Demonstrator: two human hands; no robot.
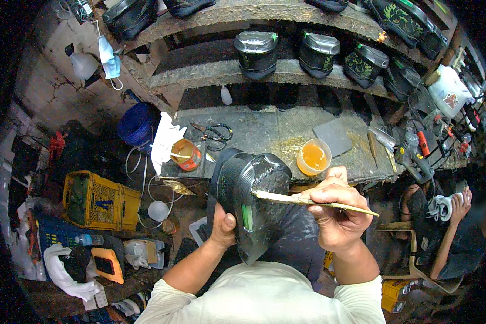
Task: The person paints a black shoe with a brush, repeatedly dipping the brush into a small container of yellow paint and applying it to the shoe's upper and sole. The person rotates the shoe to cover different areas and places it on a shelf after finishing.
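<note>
Left hand [223,224] grips 1 black shoe [251,200]; right hand [333,208], fist closed, presses what looks like a brush [313,201] against it.

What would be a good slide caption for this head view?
Left hand holds a black shoe sole-up while right hand sets a brush against it.

Both hands are raised before the chest, left hand [223,222] gripping thumb-up, right hand [333,208] fisted.

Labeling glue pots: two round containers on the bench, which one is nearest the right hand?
The clear cup of amber liquid, just above the right hand. The orange tin sits farther left, by the white rag.
</note>
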